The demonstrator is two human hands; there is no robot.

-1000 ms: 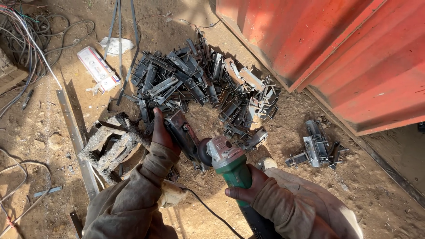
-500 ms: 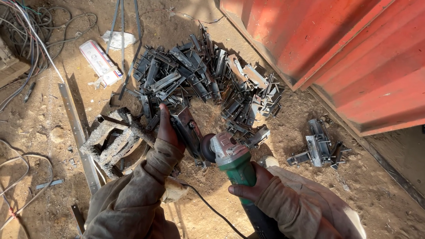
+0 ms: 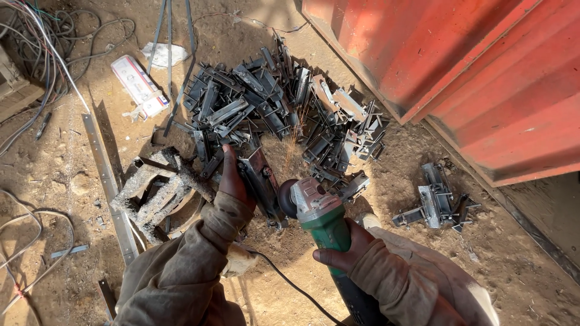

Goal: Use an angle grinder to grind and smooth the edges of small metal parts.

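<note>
Bracket pile (image 3: pixel 272 108) behind held bracket (image 3: pixel 260 178); grinder (image 3: pixel 317 211) right of it; grate (image 3: pixel 158 194) left.

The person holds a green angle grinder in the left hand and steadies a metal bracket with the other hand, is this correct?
Not quite. The head view shows the green angle grinder in the right hand; the left hand steadies the metal bracket. The rest is correct.
</note>
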